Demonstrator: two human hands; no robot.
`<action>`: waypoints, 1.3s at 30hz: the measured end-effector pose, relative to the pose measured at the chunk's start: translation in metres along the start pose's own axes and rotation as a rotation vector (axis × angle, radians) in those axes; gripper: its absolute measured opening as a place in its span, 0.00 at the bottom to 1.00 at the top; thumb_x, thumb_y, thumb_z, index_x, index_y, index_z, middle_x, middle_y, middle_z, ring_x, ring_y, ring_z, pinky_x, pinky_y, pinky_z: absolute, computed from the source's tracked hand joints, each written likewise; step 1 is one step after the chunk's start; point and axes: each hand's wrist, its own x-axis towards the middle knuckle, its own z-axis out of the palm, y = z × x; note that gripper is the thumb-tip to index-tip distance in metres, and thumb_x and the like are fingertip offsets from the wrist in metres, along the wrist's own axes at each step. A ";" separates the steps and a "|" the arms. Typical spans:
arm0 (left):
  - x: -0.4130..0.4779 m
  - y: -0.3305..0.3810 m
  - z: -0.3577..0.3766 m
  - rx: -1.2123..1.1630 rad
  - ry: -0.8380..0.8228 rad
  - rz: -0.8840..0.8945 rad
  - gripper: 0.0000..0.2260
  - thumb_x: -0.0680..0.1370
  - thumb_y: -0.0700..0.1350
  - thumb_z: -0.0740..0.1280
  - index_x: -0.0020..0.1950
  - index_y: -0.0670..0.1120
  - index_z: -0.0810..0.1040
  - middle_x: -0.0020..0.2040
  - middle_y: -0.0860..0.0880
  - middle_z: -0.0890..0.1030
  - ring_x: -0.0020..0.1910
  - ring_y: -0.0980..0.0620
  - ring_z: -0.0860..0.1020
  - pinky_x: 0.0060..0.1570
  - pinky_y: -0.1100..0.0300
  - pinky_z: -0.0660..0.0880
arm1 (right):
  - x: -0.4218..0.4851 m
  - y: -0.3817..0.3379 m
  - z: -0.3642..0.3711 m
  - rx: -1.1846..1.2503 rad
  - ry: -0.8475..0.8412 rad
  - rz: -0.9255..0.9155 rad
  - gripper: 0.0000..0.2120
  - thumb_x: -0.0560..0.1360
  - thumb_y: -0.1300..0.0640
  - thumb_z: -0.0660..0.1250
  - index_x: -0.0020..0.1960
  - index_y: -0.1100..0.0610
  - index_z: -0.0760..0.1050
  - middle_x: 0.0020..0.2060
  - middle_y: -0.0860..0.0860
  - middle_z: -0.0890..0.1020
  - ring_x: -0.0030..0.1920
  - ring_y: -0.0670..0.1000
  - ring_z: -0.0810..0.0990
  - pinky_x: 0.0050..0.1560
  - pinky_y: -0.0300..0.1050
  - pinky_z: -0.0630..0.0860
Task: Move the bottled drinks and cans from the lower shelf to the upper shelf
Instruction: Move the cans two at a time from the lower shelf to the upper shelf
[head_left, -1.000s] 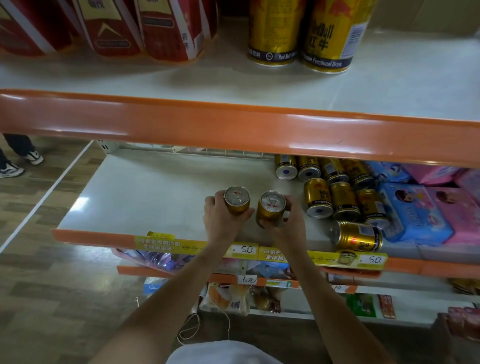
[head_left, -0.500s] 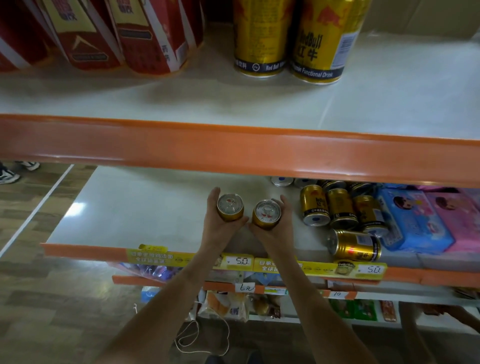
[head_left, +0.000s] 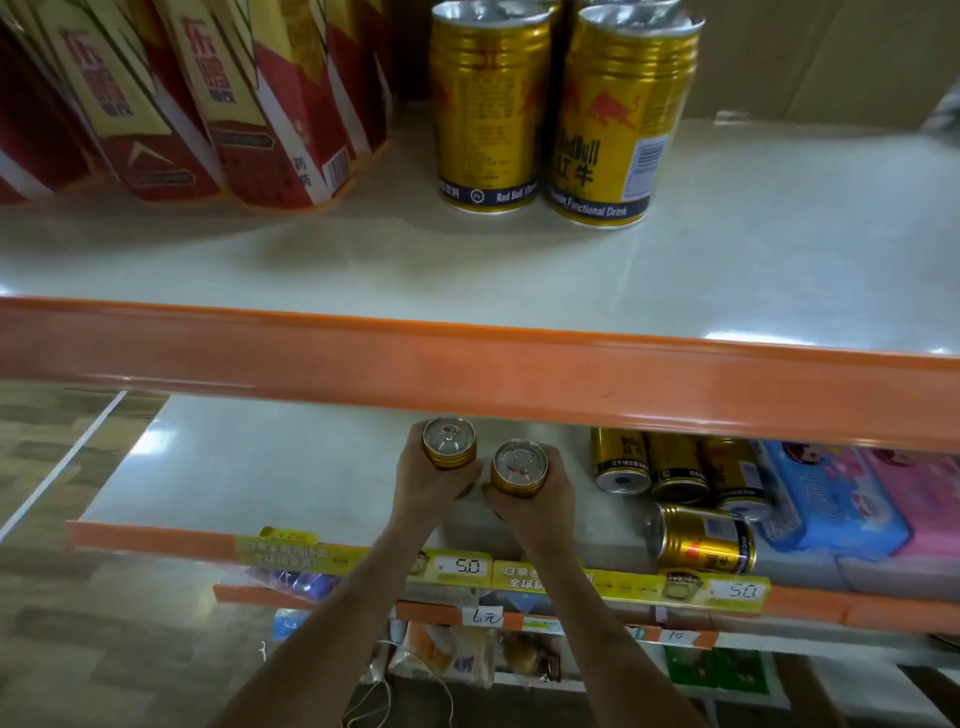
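- Left hand (head_left: 434, 480) grasps left can (head_left: 449, 441); right hand (head_left: 535, 512) grasps right can (head_left: 519, 467); both cans are over the pale lower shelf (head_left: 260, 467).
- Lying cans (head_left: 675, 470) at 3 o'clock.
- Glossy upper shelf (head_left: 727, 270) at 12 o'clock holds standing cans (head_left: 618, 119); red cartons (head_left: 249, 114) at 10.
- Wood-pattern floor (head_left: 78, 649) at 8 o'clock.

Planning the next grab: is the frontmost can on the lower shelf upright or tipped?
Tipped: the can lies on its side on the lower shelf, one end facing left.
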 end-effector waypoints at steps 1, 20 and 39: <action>-0.002 0.002 0.001 -0.011 0.010 -0.009 0.24 0.64 0.30 0.77 0.55 0.43 0.73 0.42 0.47 0.80 0.34 0.61 0.79 0.32 0.68 0.76 | -0.001 -0.001 -0.002 -0.001 0.005 0.005 0.27 0.58 0.59 0.81 0.53 0.51 0.75 0.42 0.44 0.82 0.42 0.42 0.81 0.38 0.36 0.76; -0.077 0.043 -0.035 -0.041 0.068 0.106 0.27 0.66 0.35 0.78 0.58 0.50 0.71 0.48 0.55 0.80 0.47 0.58 0.79 0.46 0.63 0.76 | -0.063 -0.051 -0.046 0.060 -0.032 -0.063 0.23 0.63 0.64 0.81 0.51 0.55 0.74 0.37 0.43 0.79 0.31 0.29 0.76 0.30 0.24 0.69; -0.192 0.055 -0.127 -0.030 0.019 0.223 0.27 0.64 0.35 0.79 0.56 0.49 0.72 0.46 0.57 0.78 0.45 0.56 0.78 0.41 0.68 0.71 | -0.214 -0.103 -0.048 0.031 0.000 -0.096 0.23 0.57 0.53 0.80 0.48 0.48 0.74 0.38 0.42 0.82 0.40 0.43 0.81 0.39 0.40 0.77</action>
